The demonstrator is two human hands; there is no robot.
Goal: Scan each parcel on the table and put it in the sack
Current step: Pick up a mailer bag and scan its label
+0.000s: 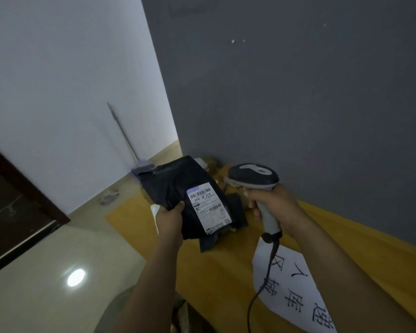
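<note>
- Left hand grips a black plastic mailer parcel, white barcode label upward, contents hidden
- Right hand curls round a grey handheld scanner above the yellow-covered table

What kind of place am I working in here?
Probably a small parcel sorting or storage room: the right hand holds a corded barcode scanner, the left hand a black labelled parcel, above a yellow-covered table with a handwritten paper sign.
</note>
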